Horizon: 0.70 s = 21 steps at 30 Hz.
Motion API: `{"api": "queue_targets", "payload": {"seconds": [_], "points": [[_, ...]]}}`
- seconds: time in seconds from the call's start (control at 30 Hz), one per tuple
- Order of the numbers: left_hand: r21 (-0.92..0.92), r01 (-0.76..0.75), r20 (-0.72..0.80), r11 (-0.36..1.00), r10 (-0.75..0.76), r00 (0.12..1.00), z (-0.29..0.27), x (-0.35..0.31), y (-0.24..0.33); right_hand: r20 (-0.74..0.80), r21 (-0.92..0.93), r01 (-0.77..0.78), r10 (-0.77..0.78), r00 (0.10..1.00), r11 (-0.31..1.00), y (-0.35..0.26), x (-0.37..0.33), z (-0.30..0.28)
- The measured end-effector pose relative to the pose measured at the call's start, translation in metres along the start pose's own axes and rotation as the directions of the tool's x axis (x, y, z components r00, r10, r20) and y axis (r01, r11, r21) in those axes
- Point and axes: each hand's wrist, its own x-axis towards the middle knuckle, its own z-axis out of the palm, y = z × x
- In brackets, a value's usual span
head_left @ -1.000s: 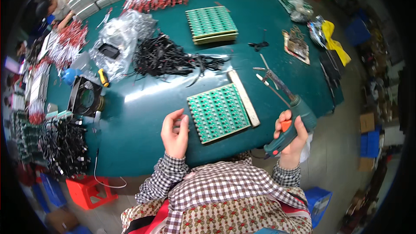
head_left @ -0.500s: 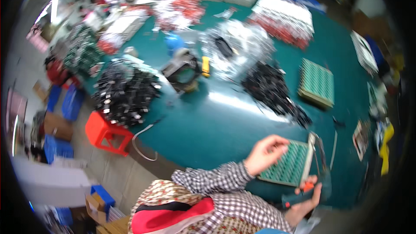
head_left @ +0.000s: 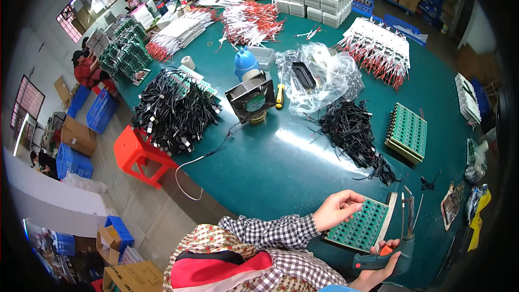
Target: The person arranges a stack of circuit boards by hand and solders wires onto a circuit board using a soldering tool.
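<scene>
Right hand (head_left: 380, 274) holds soldering gun (head_left: 406, 250); barrel (head_left: 411, 217) (long axis) points forward.

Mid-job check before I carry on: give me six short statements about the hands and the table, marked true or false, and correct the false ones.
1. The right hand grips the green tool. True.
2. The tool's trigger is blue. False: it is orange.
3. The left hand is at the board panel, near its left side. True.
4. The screwdriver lies on the floor. False: it is on the table, between the fan and the plastic bag.
5. The fan stands between the two black cable piles. True.
6. The stool is green. False: it is red.
</scene>
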Motion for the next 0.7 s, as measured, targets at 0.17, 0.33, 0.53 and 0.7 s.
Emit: {"api": "queue_targets", "payload": {"seconds": [0.17, 0.33, 0.53, 0.7], "points": [[-0.014, -0.004, -0.023, 1.000, 0.003, 1.000, 0.003, -0.003, 0.001, 0.037, 0.089, -0.022, 0.019, 0.999, 0.996, 0.002, 0.003, -0.013], [0.157, -0.118, -0.007, 0.981, 0.121, 0.993, -0.004, -0.005, -0.002, 0.040, 0.122, 0.018, -0.023, 0.999, 0.992, 0.002, 0.002, -0.017], [0.031, -0.162, -0.048, 0.986, 0.164, 0.985, -0.004, -0.007, -0.004, -0.009, 0.149, 0.035, -0.033, 0.999, 0.988, 0.002, 0.002, -0.020], [0.174, 0.097, -0.077, 0.980, -0.085, 0.993, -0.007, -0.020, 0.017, -0.042, 0.208, 0.016, -0.008, 0.999, 0.978, 0.002, 0.003, -0.025]]}}
